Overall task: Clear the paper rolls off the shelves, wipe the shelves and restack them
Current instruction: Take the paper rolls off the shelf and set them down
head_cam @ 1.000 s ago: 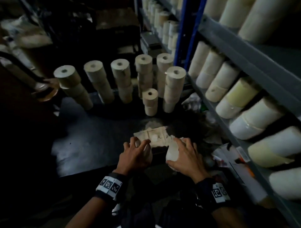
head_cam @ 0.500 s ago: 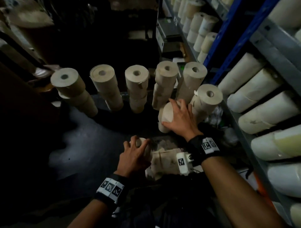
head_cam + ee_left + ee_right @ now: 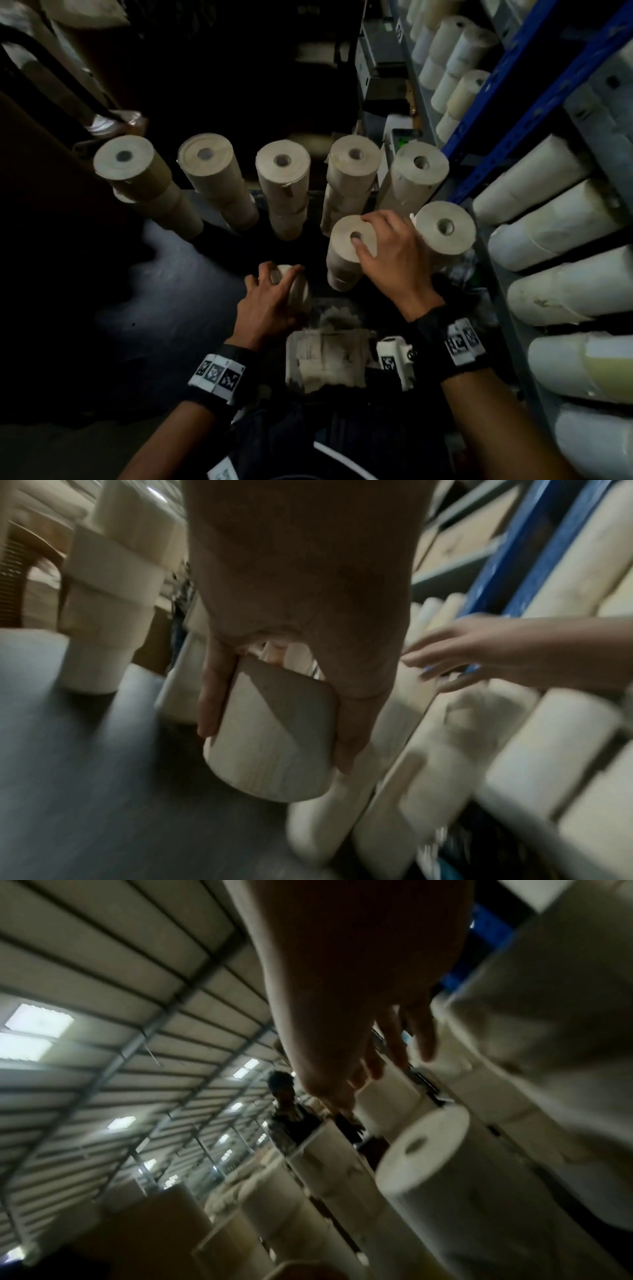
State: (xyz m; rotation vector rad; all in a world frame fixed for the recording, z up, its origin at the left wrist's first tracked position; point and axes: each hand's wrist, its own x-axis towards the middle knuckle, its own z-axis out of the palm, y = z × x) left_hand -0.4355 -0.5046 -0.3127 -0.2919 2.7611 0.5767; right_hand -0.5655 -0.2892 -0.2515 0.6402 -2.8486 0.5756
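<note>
- Our left hand [image 3: 270, 305] has its fingers [image 3: 212, 696] curled down around a single paper roll [image 3: 274, 739], thumb on one side and the other fingers on the opposite side, gripping it from above.
- That roll stands upright and low over the dark floor [image 3: 164, 301], near its middle, just in front of the stacks.
- Our right hand [image 3: 394, 253] lies with straight, spread fingers on the flat top of a short stack of rolls [image 3: 346, 253]; the thumb tip sits by the core hole, and nothing is clenched.
- This short stack stands on the floor close to the shelf side, touching or nearly touching a taller stack [image 3: 445, 228] to its right.
- Behind it a row of five more stacks [image 3: 282, 185] runs across the floor from the left edge towards the shelving.
- Between our wrists lies a crumpled pale cloth or paper wad [image 3: 329, 356] on the floor; we cannot tell which.
- The grey shelves [image 3: 493, 274] along the right edge carry many rolls lying on their sides [image 3: 561, 233], ends facing out, beside a blue upright post [image 3: 507, 89].
- The right wrist view is blurred, showing a ribbed roof [image 3: 137, 1015] and another person [image 3: 284, 1110] far off.
</note>
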